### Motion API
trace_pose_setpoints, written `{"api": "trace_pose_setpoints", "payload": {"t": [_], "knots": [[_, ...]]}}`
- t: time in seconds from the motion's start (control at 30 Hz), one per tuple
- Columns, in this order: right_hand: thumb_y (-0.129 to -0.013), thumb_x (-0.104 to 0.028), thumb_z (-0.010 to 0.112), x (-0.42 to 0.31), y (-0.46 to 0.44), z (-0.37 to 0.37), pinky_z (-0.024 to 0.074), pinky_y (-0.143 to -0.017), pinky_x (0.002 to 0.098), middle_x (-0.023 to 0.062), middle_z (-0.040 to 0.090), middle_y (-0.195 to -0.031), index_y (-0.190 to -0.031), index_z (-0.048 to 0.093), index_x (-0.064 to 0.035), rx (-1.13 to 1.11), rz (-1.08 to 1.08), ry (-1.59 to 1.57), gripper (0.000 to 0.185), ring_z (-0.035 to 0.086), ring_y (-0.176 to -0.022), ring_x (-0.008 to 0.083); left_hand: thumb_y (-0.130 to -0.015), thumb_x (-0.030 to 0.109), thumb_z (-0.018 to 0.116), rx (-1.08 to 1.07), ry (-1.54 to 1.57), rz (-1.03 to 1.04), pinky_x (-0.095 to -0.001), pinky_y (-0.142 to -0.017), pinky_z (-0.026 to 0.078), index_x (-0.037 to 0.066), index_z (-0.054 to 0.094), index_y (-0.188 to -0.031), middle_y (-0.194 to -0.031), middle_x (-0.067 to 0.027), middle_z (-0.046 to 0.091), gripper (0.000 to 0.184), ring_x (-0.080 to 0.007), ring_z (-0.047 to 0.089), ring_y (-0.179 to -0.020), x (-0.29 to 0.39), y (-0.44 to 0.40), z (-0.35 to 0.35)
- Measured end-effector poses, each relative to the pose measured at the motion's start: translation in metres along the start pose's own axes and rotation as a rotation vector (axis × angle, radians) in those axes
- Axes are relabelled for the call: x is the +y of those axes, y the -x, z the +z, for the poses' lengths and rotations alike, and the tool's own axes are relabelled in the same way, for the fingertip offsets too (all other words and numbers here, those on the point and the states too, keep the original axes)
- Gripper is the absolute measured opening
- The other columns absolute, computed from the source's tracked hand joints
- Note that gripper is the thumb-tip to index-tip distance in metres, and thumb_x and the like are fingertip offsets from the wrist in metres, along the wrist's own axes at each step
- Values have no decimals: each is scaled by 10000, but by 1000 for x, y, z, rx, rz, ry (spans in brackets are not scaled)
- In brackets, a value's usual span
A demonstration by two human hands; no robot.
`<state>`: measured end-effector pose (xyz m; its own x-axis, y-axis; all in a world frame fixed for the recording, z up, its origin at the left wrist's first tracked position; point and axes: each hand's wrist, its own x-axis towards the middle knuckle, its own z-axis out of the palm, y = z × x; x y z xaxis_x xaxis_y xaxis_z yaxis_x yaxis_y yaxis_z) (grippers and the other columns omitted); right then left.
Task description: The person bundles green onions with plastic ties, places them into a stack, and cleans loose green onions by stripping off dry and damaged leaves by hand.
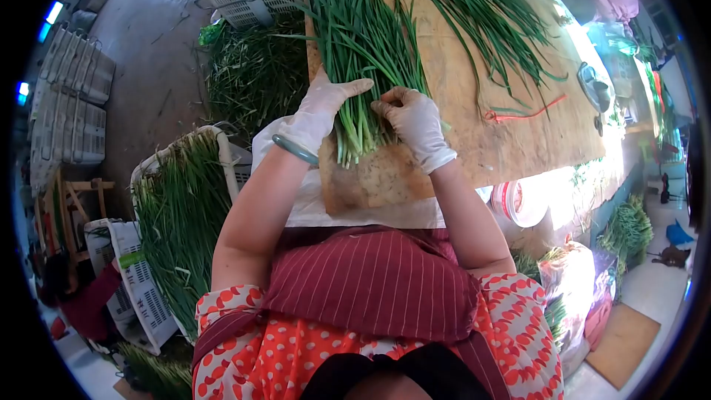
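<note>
Hands at work on leafy greens, seen from above. The main bunch (363, 37) lies on the tabletop (533, 141), its pale stem ends turned towards the wearer and its leaves pointing away, an arrangement that probably keeps the stems within easy reach. The left hand (323, 107), gloved, has its grip partly closed round the left side of this bunch; the thumb lies across the stems while the other fingers are largely hidden. This hold seems to steady the bunch and keep the stems together. The right hand (412, 123), also gloved, rests at the bunch's right side with fingers curled and thumb near forefinger. Its grip is nearly closed, but whether a stem is pinched there cannot be told. A second bunch (485, 18) lies farther off on the tabletop, apart from both hands, perhaps to leave working room. Nearer, a thin red tie (546, 108) lies loose, right of the right hand. Left of the tabletop, loose leaves (248, 74) lie in a heap, and a crate (138, 178) full of greens stands beside the wearer, presumably for easy access.
</note>
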<state>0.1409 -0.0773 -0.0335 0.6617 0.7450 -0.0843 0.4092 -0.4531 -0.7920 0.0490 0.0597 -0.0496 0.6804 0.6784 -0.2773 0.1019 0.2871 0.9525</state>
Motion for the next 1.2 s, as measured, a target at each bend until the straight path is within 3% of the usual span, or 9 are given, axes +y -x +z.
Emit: {"api": "trace_pose_setpoints", "payload": {"t": [0.37, 0.57, 0.63, 0.73, 0.8, 0.9, 0.97, 1.07, 1.2], "knots": [[-775, -178, 637, -10, 36, 8, 469, -632, 356, 117, 621, -784, -799, 609, -40, 107, -356, -100, 142, 601, -705, 284, -712, 30, 699, 33, -41, -59, -284, -715, 487, 19, 582, -1061, -947, -79, 643, 368, -166, 605, -819, -6, -5, -4], [-748, -98, 684, -9, 79, -27, 443, -584, 292, 102, 570, -692, -801, 593, -31, -254, -611, -54, 125, 560, -626, 213, -718, 39, 693, 30, -15, -112, -291, -734, 479, 45, 591, -1058, -932, -60, 641, 355, -157, 600, -797, 5, 1, -5], [-738, -76, 682, -23, 87, -51, 453, -602, 299, 79, 603, -739, -812, 602, -47, -866, -434, -38, 113, 581, -667, 180, -718, 41, 696, 1, 158, -155, -289, -732, 477, 53, 585, -1067, -912, -48, 639, 366, -156, 598, -795, 7, 5, -5], [-769, -59, 651, -47, 72, -80, 481, -642, 297, 43, 630, -765, -848, 616, -50, -750, -528, -97, 86, 597, -714, 148, -711, -22, 668, -95, 230, -122, -325, -726, 519, 26, 521, -1102, -940, -69, 619, 421, -187, 612, -814, -13, -11, -24], [-808, -69, 625, -66, 46, -84, 496, -737, 282, 47, 653, -856, -957, 631, -48, -675, -349, -748, 151, 610, -803, 135, -724, -11, 657, -109, 389, -221, -336, -711, 531, 53, 534, -1057, -940, -75, 619, 361, -199, 619, -802, -1, 4, -18], [-820, -154, 624, -90, 8, -73, 479, -777, 253, 93, 656, -916, -1042, 632, -68, -243, -425, -776, 238, 624, -823, 171, -732, -3, 646, -126, 468, -247, -338, -700, 538, 62, 532, -1037, -919, -73, 621, 332, -202, 623, -801, -1, 6, -23], [-826, -174, 618, -68, -13, -58, 480, -796, 275, 147, 643, -982, -1110, 609, -90, -49, -559, -263, 297, 628, -889, 224, -741, 2, 634, -104, 439, -274, -337, -685, 542, 65, 526, -1044, -909, -70, 619, 328, -201, 625, -797, 1, 6, -26], [-782, -213, 637, -53, 8, -61, 491, -756, 350, 135, 649, -896, -996, 651, -123, -400, -224, 546, 232, 618, -867, 282, -744, 9, 632, -77, 436, -287, -341, -672, 544, 64, 522, -1038, -893, -65, 619, 318, -199, 626, -779, -3, 5, -27], [-797, -270, 605, 0, 25, -38, 483, -699, 373, 115, 649, -846, -936, 651, -115, -284, -281, 663, 214, 617, -806, 297, -780, 28, 595, -58, 436, -275, -380, -635, 559, 40, 541, -952, -859, -99, 632, 180, -232, 641, -721, -5, 5, -28]]}}
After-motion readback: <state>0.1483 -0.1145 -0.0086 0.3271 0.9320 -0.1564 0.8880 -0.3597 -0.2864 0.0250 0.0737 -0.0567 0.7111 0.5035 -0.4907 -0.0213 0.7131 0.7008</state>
